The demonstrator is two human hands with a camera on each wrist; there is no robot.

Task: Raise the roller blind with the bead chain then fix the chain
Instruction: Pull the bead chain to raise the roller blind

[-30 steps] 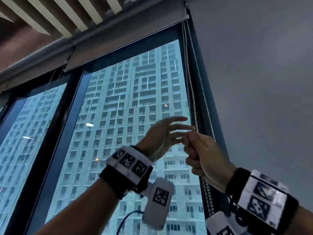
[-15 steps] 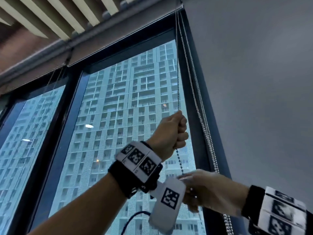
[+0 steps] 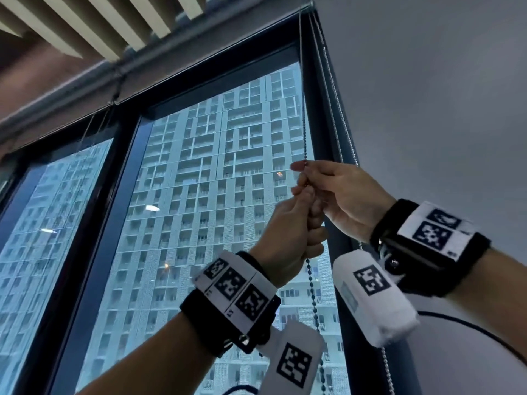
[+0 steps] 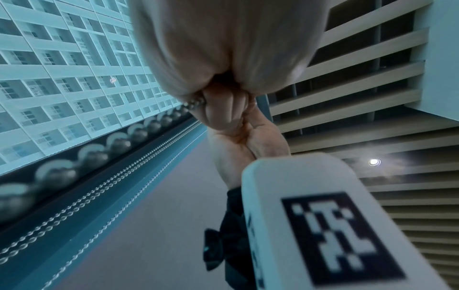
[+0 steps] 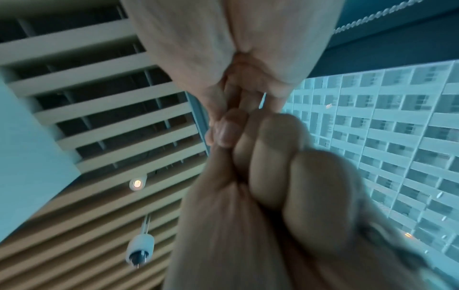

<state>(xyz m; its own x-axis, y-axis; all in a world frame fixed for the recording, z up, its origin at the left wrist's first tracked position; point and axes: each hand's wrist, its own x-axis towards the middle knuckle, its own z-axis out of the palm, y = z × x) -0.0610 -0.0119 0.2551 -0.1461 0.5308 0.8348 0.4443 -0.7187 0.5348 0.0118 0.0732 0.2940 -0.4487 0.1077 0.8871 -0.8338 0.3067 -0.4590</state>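
Observation:
The bead chain (image 3: 302, 115) hangs from the top right corner of the window, in front of the glass. My left hand (image 3: 310, 220) is a fist round it, and the chain comes out below the fist (image 3: 313, 292). Just above, my right hand (image 3: 303, 172) pinches the same strand between thumb and forefinger. In the left wrist view the chain (image 4: 119, 141) leaves my curled left hand (image 4: 223, 106), with the right hand (image 4: 248, 143) beyond. In the right wrist view the right fingers (image 5: 248, 94) meet the left fist (image 5: 273, 166). The roller blind (image 3: 176, 61) sits rolled high at the window head.
More silver chain strands (image 3: 340, 141) hang along the dark window frame (image 3: 316, 115) beside the grey wall (image 3: 427, 109). A slatted ceiling (image 3: 99, 21) is overhead. A second window pane (image 3: 42, 223) lies to the left.
My right hand came up from below the left hand and now pinches the chain above the left fist. The blind's lower edge has risen towards the window head.

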